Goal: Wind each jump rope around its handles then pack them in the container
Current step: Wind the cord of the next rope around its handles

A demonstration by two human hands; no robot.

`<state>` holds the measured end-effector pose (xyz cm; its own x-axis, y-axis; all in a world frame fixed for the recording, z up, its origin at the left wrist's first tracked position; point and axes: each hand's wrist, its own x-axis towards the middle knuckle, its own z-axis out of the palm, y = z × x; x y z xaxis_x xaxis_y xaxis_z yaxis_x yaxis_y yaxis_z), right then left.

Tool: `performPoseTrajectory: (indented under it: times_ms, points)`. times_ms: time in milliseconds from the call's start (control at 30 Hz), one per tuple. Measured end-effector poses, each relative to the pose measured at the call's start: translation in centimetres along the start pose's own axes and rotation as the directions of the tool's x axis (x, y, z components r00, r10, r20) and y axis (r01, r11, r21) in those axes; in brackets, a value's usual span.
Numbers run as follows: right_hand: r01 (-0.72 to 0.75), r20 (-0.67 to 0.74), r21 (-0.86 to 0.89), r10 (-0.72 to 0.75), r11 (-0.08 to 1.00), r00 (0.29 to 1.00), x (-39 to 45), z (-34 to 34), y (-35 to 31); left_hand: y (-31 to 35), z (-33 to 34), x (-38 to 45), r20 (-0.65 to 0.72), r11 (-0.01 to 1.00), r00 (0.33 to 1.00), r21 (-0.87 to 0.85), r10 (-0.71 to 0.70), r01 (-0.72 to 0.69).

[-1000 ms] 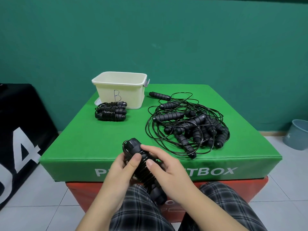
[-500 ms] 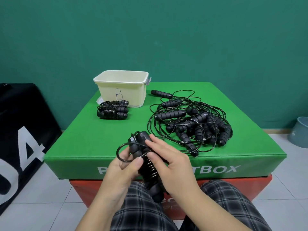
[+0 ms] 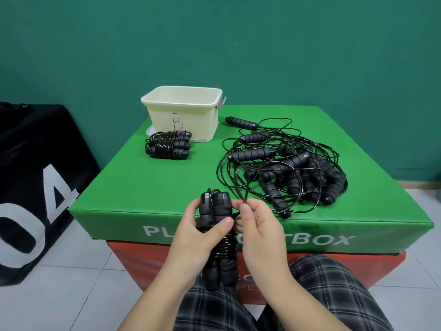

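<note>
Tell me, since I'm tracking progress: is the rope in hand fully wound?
Not fully. Coils wrap the paired handles in the left hand, but the right hand pinches a free loop.

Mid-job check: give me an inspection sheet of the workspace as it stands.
Surface: green padded box, on a red base.
Job's things: cream container marked B; wound ropes in front of it; rope in hand, partly wound.
Clutter: tangled pile of ropes.
Hands: left hand grips the paired handles; right hand pinches a cord loop.
Cables: nothing seen besides rope cords.
Surroundings: green wall, black box, tiled floor.
</note>
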<state>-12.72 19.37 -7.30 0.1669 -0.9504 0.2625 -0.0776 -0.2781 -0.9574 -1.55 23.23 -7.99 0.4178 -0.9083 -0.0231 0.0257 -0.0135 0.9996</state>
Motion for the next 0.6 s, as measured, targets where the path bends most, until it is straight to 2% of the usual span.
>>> performPoseTrajectory:
  times_ms: [67, 167, 300, 367, 600]
  points:
    - [-0.009, -0.019, -0.050, 0.008, 0.999, 1.000, 0.2, -0.2, 0.5, -0.3, 0.3, 0.0, 0.008, 1.000, 1.000, -0.010, 0.006, -0.006]
    - [-0.060, -0.045, -0.018, 0.059, 0.998, 0.997, 0.3, -0.4, 0.6, -0.2, 0.8, -0.1, 0.028, 0.999, 0.999, 0.040, 0.036, -0.037]
    - [0.004, -0.106, 0.067, 0.003, 0.998, 0.994, 0.2, -0.7, 0.5, -0.2, 1.0, 0.0, 0.016, 0.998, 0.999, 0.052, 0.035, -0.036]
    - [0.023, -0.046, 0.053, -0.020, 0.998, 0.999, 0.1, -0.8, 0.6, -0.4, 1.3, 0.2, -0.025, 0.998, 1.000, 0.067, 0.011, -0.010]
    - [-0.019, 0.162, -0.061, 0.029, 0.998, 0.986, 0.6, -1.6, 1.6, -1.2, 2.1, 1.1, -0.059, 0.941, 0.996, 0.337, 0.066, -0.043]
